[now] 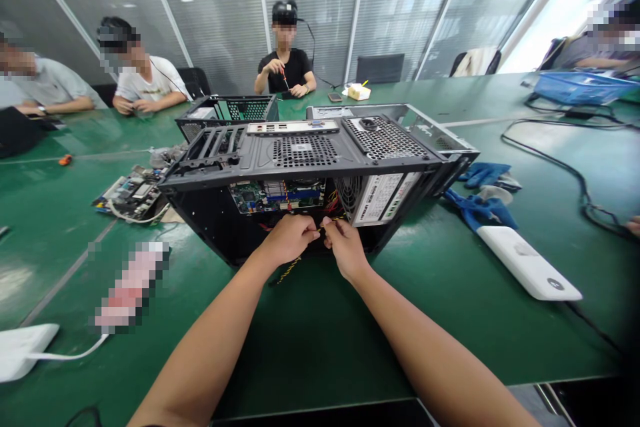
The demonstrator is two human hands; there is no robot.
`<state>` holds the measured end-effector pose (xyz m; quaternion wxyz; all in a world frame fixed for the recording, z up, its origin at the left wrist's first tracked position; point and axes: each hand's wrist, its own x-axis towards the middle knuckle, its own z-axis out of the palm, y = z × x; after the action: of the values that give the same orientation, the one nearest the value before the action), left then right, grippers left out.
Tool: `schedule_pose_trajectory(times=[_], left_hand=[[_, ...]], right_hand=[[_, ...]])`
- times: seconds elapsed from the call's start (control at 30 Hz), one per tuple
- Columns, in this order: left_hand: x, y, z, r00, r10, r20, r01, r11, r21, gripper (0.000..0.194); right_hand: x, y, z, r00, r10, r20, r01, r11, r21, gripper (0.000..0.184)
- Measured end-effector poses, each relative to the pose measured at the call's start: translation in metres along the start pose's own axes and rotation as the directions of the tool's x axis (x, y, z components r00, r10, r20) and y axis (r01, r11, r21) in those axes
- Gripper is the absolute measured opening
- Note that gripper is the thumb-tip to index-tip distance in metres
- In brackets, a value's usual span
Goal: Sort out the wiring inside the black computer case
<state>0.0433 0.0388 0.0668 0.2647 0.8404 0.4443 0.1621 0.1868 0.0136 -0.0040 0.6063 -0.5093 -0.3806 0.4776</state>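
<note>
A black computer case point(210, 227) lies with its open side towards me and its vented back panel on top. Inside it are a green motherboard point(245, 199) on the left and a power supply point(387, 199) with a white label on the right. In front of the opening, my left hand point(290, 239) pinches a thin yellow-and-black cable point(287, 271), whose loose end hangs below the fingers. Close beside it, my right hand point(346, 247) is also closed on the cable, fingertips almost meeting the left ones. The fingers hide the stretch between them.
Further case frames point(440, 133) stand behind. Left lie a loose circuit board point(135, 193) and a blurred-out phone; right, blue gloves point(487, 210), a white power bank point(527, 260) and black cables point(565, 160). A blue basket point(580, 88) and several people are around the green table point(320, 347).
</note>
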Motion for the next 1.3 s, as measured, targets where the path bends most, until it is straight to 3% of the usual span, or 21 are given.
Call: schedule_pose_trajectory(times=[0.2, 0.37, 0.63, 0.8, 1.0, 1.3], left_hand=[[-0.003, 0.002, -0.005, 0.998, -0.027, 0.064, 0.031, 0.997, -0.067, 0.012], [-0.007, 0.006, -0.015, 0.999, 0.045, 0.006, -0.045, 0.995, 0.093, 0.014], [-0.011, -0.004, -0.027, 0.992, 0.114, 0.045, -0.121, 0.968, 0.221, 0.016], [-0.005, -0.022, -0.023, 0.993, 0.063, 0.100, -0.084, 0.972, 0.220, 0.013], [-0.001, -0.042, -0.015, 0.994, 0.067, 0.085, -0.087, 0.962, 0.258, 0.018], [0.001, -0.053, -0.012, 0.998, -0.016, 0.056, 0.001, 0.964, 0.267, 0.021]], right_hand=[[0.000, 0.000, 0.001, 1.000, 0.021, -0.010, -0.020, 0.994, 0.112, 0.044], [-0.002, -0.005, 0.002, 0.998, 0.059, -0.014, -0.055, 0.975, 0.215, 0.044], [-0.009, -0.017, 0.007, 0.986, 0.165, 0.036, -0.167, 0.919, 0.357, 0.039], [-0.013, -0.013, 0.009, 0.976, 0.212, 0.053, -0.218, 0.921, 0.322, 0.033], [-0.018, -0.013, 0.010, 0.972, 0.235, 0.027, -0.234, 0.938, 0.255, 0.020], [-0.021, -0.014, 0.011, 0.978, 0.209, 0.019, -0.210, 0.975, 0.078, 0.022]])
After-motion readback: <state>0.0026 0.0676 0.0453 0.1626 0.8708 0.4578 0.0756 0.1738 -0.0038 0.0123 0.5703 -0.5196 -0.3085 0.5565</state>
